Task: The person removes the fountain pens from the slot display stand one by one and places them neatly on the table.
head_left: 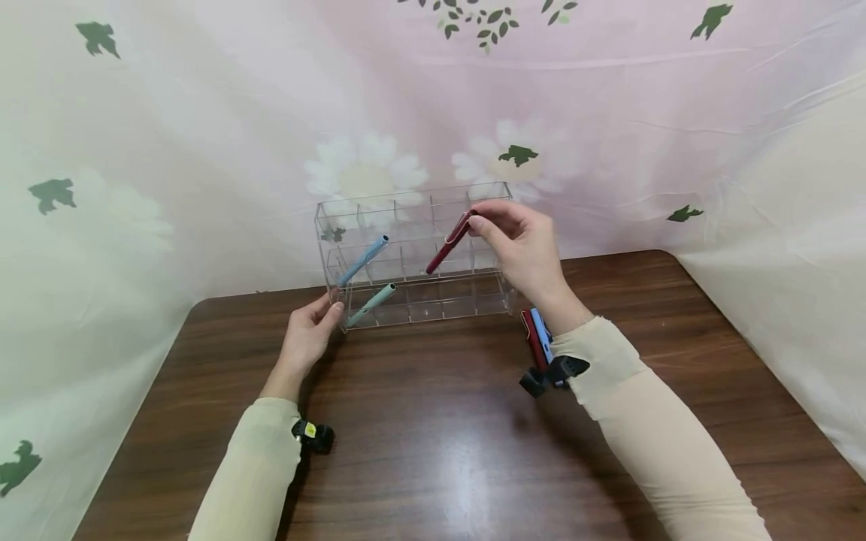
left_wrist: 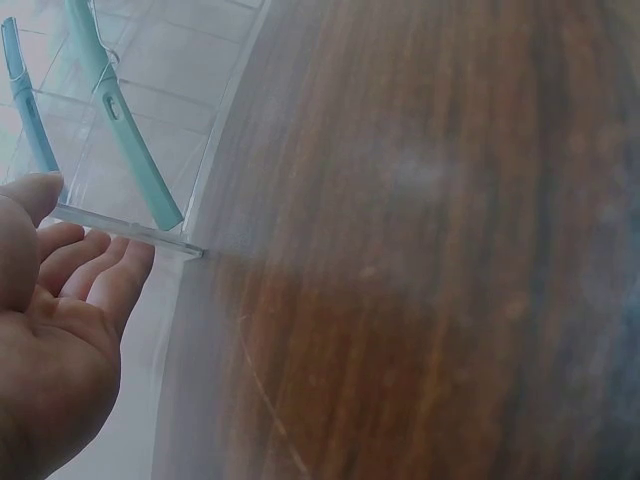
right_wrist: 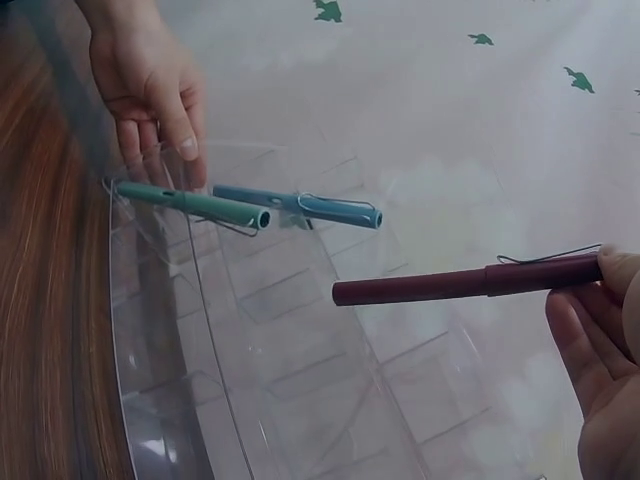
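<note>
A clear acrylic pen rack point(head_left: 426, 309) with tiered compartments stands at the back of the table. My left hand point(head_left: 307, 338) grips its lower left end, thumb and fingers on either side of the side panel. Between thumb and fingertips my right hand point(head_left: 531, 248) pinches the clip end of a dark red pen point(right_wrist: 430, 284). That pen slants down to the left, over the rack's right half in the head view. A blue pen point(head_left: 363, 261) leans in a left compartment of a higher tier, and a green pen point(head_left: 370, 304) leans in the front tier's left compartment.
Beneath my right wrist, a red pen point(head_left: 532, 340) and a light blue pen point(head_left: 542, 330) lie side by side on the wooden table point(head_left: 419, 421). Behind the rack hangs a floral cloth point(head_left: 237, 150). Black wrist cameras sit on both sleeves.
</note>
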Demonstrator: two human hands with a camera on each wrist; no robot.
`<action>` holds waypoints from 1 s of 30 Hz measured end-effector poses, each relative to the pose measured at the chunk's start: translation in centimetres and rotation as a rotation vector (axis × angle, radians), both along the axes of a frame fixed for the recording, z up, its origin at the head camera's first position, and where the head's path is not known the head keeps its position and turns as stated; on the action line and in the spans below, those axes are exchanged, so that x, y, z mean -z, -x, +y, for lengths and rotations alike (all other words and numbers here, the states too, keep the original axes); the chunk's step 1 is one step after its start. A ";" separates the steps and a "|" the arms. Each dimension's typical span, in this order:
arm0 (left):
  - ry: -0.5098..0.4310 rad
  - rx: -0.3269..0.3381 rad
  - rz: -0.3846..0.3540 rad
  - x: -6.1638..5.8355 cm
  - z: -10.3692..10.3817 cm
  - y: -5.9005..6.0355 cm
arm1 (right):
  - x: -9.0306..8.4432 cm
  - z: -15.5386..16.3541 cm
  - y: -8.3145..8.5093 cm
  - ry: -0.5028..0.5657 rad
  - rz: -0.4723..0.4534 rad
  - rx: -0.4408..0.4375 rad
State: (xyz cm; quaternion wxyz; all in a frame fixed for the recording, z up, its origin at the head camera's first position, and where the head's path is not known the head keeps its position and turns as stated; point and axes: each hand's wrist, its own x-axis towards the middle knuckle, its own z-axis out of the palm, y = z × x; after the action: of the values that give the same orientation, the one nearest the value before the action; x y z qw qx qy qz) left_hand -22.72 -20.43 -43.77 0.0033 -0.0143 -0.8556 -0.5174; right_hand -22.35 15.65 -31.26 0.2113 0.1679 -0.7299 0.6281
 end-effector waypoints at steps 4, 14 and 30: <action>-0.007 -0.006 0.009 -0.1 0.3 0.0 | 0.0 0.9 -0.4 -0.003 0.015 0.012; -0.014 -0.013 0.003 -0.2 0.3 -0.3 | 0.2 2.9 -1.5 -0.038 0.002 0.047; 0.012 -0.016 0.000 0.0 0.3 -0.2 | 0.7 6.0 -3.5 -0.143 -0.019 0.138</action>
State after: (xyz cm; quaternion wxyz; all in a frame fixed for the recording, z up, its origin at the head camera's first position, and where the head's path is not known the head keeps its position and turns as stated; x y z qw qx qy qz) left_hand -22.53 -20.15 -43.78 0.0071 -0.0075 -0.8589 -0.5120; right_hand -18.83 21.66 -31.99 0.2346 0.1258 -0.7848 0.5597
